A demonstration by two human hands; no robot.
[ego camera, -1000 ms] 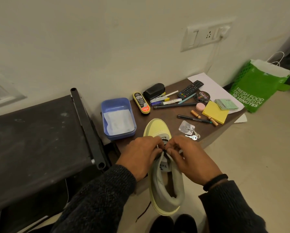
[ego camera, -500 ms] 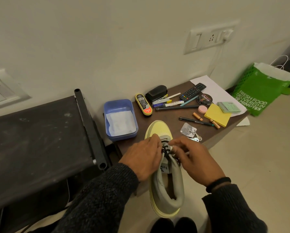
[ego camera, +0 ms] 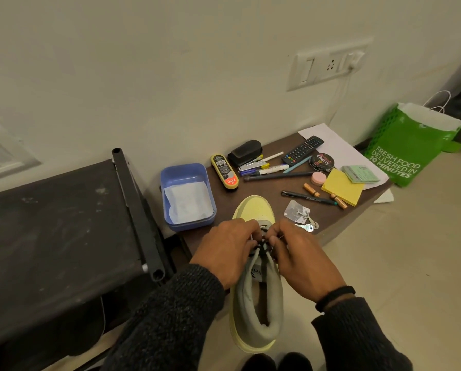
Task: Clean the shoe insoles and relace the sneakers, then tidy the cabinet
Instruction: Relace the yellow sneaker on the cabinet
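Note:
A pale yellow and grey sneaker [ego camera: 256, 311] lies with its toe on the low brown cabinet top [ego camera: 272, 188] and its heel hanging over the front edge toward me. A dark shoelace [ego camera: 263, 243] runs across its eyelets. My left hand [ego camera: 226, 253] and my right hand [ego camera: 301, 258] meet over the lacing, fingers pinched on the lace from either side. Much of the lace and the tongue is hidden under my fingers.
On the cabinet lie a blue tub [ego camera: 188, 196] holding a white cloth, a shoe-polish applicator [ego camera: 225, 171], a polish tin [ego camera: 321, 162], a remote [ego camera: 303, 149], pens, yellow sticky notes [ego camera: 343, 186] and keys [ego camera: 305, 226]. A black rack [ego camera: 58, 236] stands left, a green bag [ego camera: 411, 145] right.
My right hand has drawn back in toward the left one, so both now pinch the lace close together over the eyelets. The sneaker stays where it was.

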